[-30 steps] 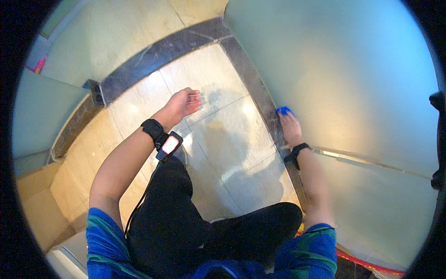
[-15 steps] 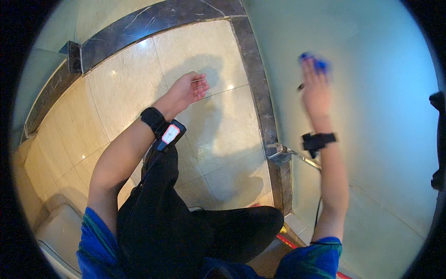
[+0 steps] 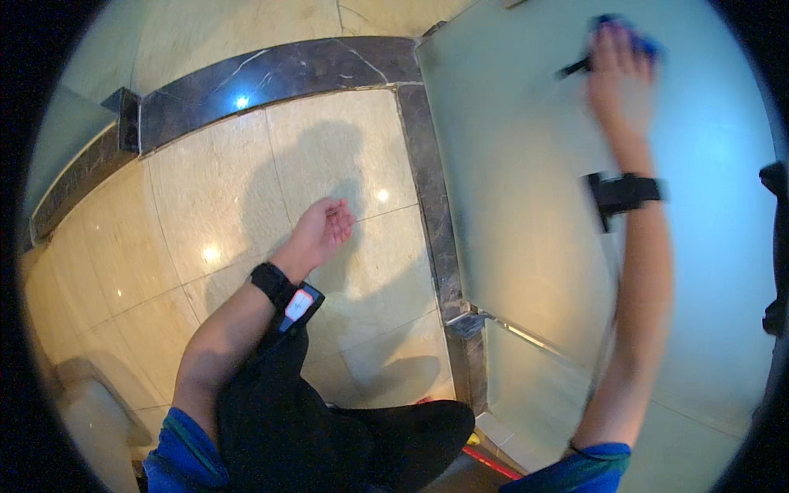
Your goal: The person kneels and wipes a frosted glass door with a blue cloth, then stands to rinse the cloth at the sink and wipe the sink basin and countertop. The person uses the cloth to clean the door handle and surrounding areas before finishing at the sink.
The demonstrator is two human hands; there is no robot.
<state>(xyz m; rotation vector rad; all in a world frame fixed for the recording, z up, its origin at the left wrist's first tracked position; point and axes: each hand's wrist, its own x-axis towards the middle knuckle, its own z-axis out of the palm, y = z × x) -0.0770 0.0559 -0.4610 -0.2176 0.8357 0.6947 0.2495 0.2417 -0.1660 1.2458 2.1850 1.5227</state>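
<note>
My right hand [image 3: 620, 78] is stretched far up at the right, its fingers laid over a blue cloth [image 3: 649, 48] pressed to a frosted glass panel [image 3: 526, 189]. The cloth is blurred and partly hidden under the fingers. A short dark piece [image 3: 573, 69] sticks out to the left of it; I cannot tell what it is. My left hand [image 3: 322, 232] hangs above the tiled floor [image 3: 378, 271], empty, with the fingers loosely curled and apart. Both wrists carry black straps, and a small dark device [image 3: 301, 307] sits by the left one.
A dark marble curb [image 3: 279, 74] runs across the far side and down along the glass. A metal hinge [image 3: 467, 323] sits low at the glass edge, with a metal strip [image 3: 534, 337] leading off right. A pale rounded fixture [image 3: 94, 419] stands at the lower left.
My right hand has slid up and to the right over the glass with the blue cloth. The view has shifted, and my left hand appears lower, still empty.
</note>
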